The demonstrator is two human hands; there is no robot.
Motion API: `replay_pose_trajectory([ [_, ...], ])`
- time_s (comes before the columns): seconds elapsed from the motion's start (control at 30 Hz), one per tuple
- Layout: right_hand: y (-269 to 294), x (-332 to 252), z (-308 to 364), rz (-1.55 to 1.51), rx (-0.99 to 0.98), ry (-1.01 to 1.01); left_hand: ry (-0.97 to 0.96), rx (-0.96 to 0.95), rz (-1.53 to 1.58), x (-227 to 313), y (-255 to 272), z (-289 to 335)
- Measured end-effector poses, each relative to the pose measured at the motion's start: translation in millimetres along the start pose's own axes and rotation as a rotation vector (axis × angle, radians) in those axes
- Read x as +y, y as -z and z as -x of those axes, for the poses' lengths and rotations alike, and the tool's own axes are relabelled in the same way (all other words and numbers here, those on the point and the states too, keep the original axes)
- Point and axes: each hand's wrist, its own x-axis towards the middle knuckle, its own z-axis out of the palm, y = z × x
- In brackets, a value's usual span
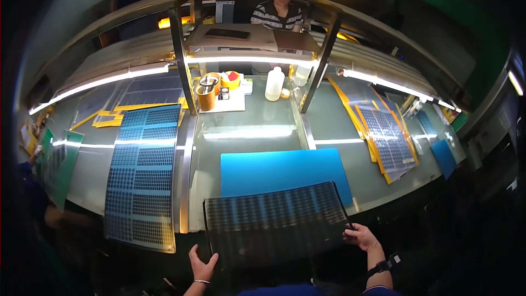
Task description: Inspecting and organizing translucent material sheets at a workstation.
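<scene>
A dark, see-through patterned film sheet (274, 219) is tilted up in front of me, over the table's front edge. At its right edge my right hand (361, 236) is closed, with the sheet pinched between thumb and fingers. My left hand (202, 266) is by the sheet's lower left side, thumb and fingers apart; whether the thumb touches the edge is hard to see. Behind the film lies a plain blue sheet (279, 167), partly covered by it and showing through it. The film's lower part fades into darkness.
To the left, a large patterned panel (141, 178) overhangs the table edge. Yellow-edged films (388, 137) lie on the right. A white bottle (274, 85) and brown pen cup (206, 98) stand at the back under lamps. Another person (276, 15) is across the bench.
</scene>
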Motion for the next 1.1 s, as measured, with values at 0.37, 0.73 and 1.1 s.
replay_pose_trajectory([
  [0.37,-36.8,-50.3,-81.0,0.401,0.209,0.597,-0.021,-0.565,0.465,56.4,-19.6,-147.4],
  [0.73,-8.0,-65.5,-142.4,0.446,0.323,0.694,-0.301,-0.635,0.083,67.9,-48.7,-168.7],
  [1.1,21.3,-48.4,-159.9,0.388,0.341,0.715,-0.432,-0.69,-0.228,67.1,-56.9,-162.7],
])
